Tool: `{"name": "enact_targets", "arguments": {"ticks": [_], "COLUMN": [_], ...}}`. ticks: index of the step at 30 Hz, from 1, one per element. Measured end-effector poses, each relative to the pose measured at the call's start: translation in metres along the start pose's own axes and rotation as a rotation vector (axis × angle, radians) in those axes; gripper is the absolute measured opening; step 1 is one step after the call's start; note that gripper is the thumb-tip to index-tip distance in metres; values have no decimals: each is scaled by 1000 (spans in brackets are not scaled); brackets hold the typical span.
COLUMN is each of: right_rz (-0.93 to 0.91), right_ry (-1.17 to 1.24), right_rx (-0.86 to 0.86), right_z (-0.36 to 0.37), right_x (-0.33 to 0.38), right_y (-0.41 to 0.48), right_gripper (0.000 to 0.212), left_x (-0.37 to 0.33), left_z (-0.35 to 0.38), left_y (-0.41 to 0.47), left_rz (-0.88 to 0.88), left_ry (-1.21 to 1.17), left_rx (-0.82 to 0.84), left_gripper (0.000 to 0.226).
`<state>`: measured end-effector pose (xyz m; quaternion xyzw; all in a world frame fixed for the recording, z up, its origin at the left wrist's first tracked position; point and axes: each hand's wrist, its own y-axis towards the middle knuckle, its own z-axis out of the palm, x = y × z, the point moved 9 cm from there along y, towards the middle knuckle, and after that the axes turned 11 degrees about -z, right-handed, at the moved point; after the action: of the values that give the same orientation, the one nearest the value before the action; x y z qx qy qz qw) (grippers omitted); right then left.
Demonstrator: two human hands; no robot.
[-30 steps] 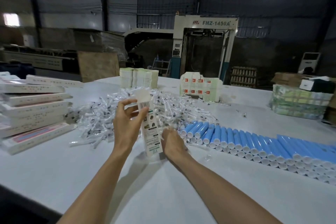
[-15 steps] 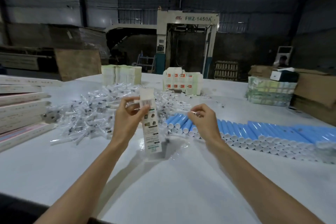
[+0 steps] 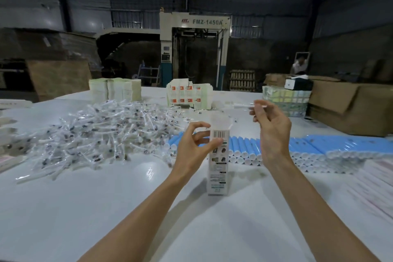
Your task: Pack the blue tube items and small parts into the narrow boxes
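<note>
Narrow box (image 3: 219,161) stands upright on the white surface (image 3: 106,208), long axis vertical, base down, top flap open, barcode side twd camera. Left hand (image 3: 194,152) holds it near the top, fingers (image 3: 213,142) clamped on the barcode area, thumb in front.

Right hand (image 3: 273,132) is up and to the right of the box top, not touching it. Its fingers are pinched on a thin white small part (image 3: 243,105). The part lies approx level, free end pointing left, above and just right of the box opening.

Behind the box and running off to its right is a row of blue tubes (image 3: 319,147), lying flat side by side, white caps twd camera, long axes pointing away. The box hides a few of them.

Left of the box is a big loose heap of wrapped small parts (image 3: 95,132). Further behind the box are a pale green stack (image 3: 114,89) and white/orange packs (image 3: 189,95). Far right of it are cardboard cartons (image 3: 350,108).
</note>
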<state>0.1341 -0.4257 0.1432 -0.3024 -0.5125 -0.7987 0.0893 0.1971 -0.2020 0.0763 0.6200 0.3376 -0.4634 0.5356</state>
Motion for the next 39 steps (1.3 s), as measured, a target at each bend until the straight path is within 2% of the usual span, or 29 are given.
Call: {"name": "enact_targets", "arguments": {"ticks": [5,9,15,18,21,27,34,37,39], "right_rz": [-141,-269,-324,-305,-190,-251,-260,-136,-30], "right_ry": [-147,-378,-610,-669,-602,-673,-608,-440,-358], "right_rx": [137,335,617,740,665,627,635,539,513], "right_z": [30,66,93,103,97,98,87,67,57], "right_x": [25,35,20,10,5,5,-6,-17,-28], "right_y": [3,3,-6,-16,-20,-31,-41,-44,-50], "right_gripper": [39,26,6,14,26,6,23,36,37], "left_x": [5,5,0,-1,-1,1,1,3,3], "left_z": [-1,-2,-4,-4,-7,-10,-12,-13,-13], "left_y": [2,0,-3,-4,-4,-3,-3,-4,-6], "left_rz": [-13,-16,2,1,-3,8,10,-15,-26], "left_ry": [-9,-53,-68,-43,-47,-66,-56,-80,-128], "left_rx": [23,39,27,21,-6,5,-15,-6,-3], "left_gripper": [52,52,51,58,65,61,54,49,46]}}
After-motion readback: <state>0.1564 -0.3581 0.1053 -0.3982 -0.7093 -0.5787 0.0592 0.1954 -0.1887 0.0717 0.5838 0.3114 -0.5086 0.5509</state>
